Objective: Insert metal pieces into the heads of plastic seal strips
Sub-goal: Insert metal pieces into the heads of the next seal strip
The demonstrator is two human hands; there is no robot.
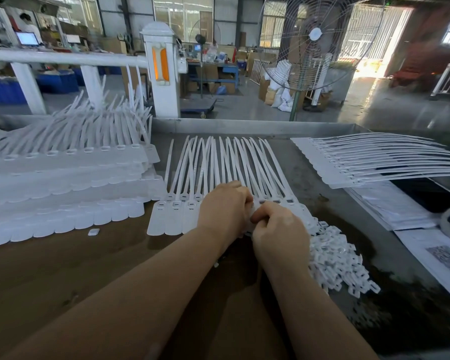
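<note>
Both hands are at the middle of the working row of seal strips [218,175] on the table [89,268]. The row's heads face me and the tails run straight away from me toward the far table rim, so each strip's long axis points away from me and the heads line up left to right. My left hand [222,206] lies curled over the heads mid-row; I can't tell whether it grips a strip or just presses the row down. My right hand [278,229] is just right of it, touching it, fingers curled with thumb and forefinger pinched at a head; an insert is probably in that pinch, but it's hidden. The next open heads lie right of my hands, so the right hand is the nearer one. The loose pile of insert pieces [333,258] sits right of the row, touching my right wrist, too many to count. Counts: roughly twenty strips in the row, and three heads visible left of my hands. Left of the row there's a stack of strips [63,178] in several layers; far right of it, a fanned batch [361,162] of roughly fifteen. One stray piece [93,232] lies left of the row.
</note>
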